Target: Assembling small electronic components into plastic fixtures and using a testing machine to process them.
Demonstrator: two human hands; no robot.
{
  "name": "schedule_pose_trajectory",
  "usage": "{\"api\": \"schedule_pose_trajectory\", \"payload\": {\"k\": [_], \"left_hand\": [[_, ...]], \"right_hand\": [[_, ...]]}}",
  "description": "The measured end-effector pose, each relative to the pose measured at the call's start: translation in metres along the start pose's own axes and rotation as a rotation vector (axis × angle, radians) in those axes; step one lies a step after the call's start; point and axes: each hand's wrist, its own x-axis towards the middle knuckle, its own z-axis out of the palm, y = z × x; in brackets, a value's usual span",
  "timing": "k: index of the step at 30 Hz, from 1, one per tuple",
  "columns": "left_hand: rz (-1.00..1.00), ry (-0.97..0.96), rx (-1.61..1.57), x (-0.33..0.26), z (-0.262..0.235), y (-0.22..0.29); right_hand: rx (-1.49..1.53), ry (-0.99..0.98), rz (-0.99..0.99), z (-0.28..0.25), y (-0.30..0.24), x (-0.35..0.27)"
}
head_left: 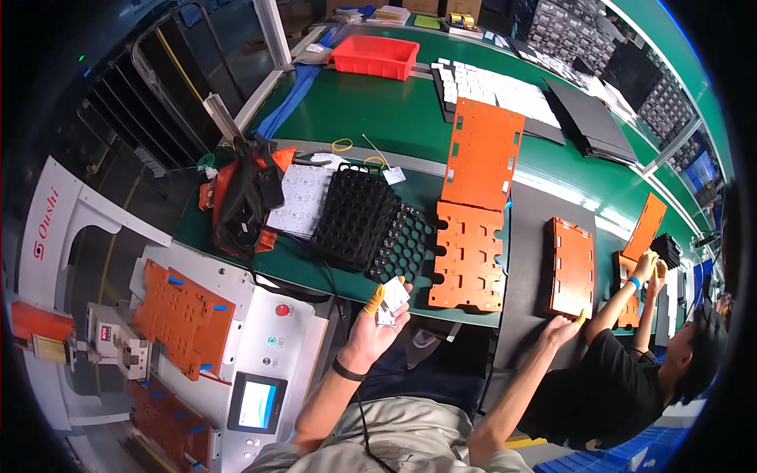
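Left hand (pixel 371 334): pinching small white pieces (pixel 394 295), likely held up for a clear look.
Right hand (pixel 561 329): touching near end of closed orange block (pixel 572 266), maybe to steady it; can't tell if gripping.
Open orange tray (pixel 471 256): set between both hands, farther off, likely for easy reach.
Hidden: backs of pieces, block's underside.

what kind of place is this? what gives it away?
Likely a factory assembly line. Giveaways: an orange fixture at the person's right hand, a white machine with a touchscreen, and a co-worker at the next spot along.
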Motion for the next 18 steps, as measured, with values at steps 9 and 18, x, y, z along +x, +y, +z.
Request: {"api": "schedule_pose_trajectory", "payload": {"k": [9,18], "left_hand": [[0.047,0.076,0.175,0.004,-0.017,0.001],[0.098,0.094,0.180,0.011,-0.012,0.007]], "right_hand": [[-0.721,-0.375,-0.240,0.169,0.005,-0.161],[-1.340,-1.429,-0.774,0.284,0.177,-0.197]]}}
